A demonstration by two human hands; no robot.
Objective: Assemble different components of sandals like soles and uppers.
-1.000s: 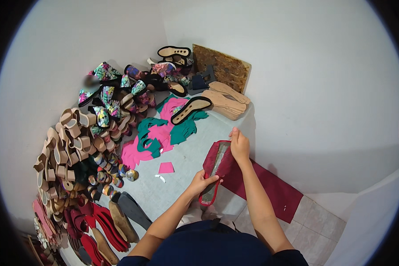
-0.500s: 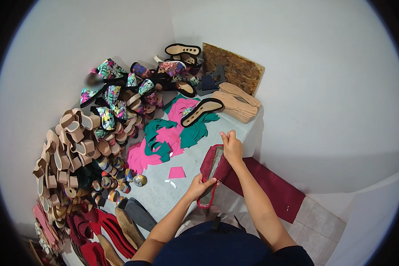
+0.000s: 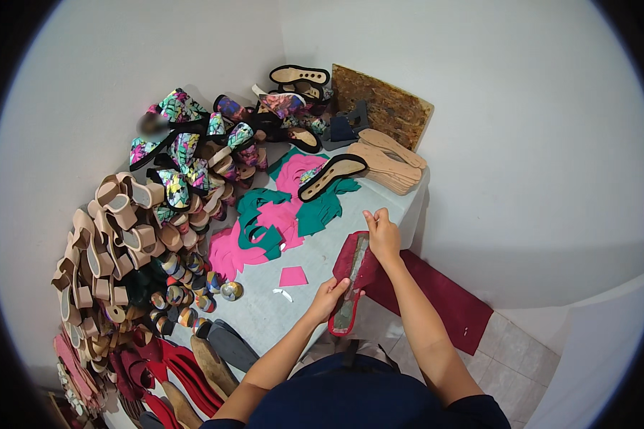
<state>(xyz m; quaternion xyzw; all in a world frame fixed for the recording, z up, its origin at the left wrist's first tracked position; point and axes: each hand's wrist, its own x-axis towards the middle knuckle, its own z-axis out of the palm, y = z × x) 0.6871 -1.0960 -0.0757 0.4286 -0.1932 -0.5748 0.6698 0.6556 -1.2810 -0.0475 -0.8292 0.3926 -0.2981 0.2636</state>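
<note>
My left hand point(image 3: 324, 301) grips a shoe sole point(image 3: 348, 293) covered in dark red material, its thumb lying across the greyish underside. A brighter red edge runs round the sole's near, narrower end. At the far end my right hand point(image 3: 384, 236) is closed, thumb and fingers drawn together above the red covering; what they pinch, if anything, is too small to make out. Beyond my hands on the table lie a pink scrap point(image 3: 293, 277) and a small white scrap point(image 3: 284, 294).
Pink cutouts point(image 3: 236, 250) and green cutouts point(image 3: 318, 214) cover the table's middle, with a black-edged sole point(image 3: 333, 176) on them. Stacked beige insoles point(image 3: 386, 168) lie far right. Beige heeled soles point(image 3: 96, 247) and patterned shoes point(image 3: 182, 154) crowd the left. A dark red sheet point(image 3: 436, 307) hangs at right.
The red edging at the sole's near end hung in a loose loop and now lies close round it. My left thumb has shifted up along the sole; my right hand moved slightly right.
</note>
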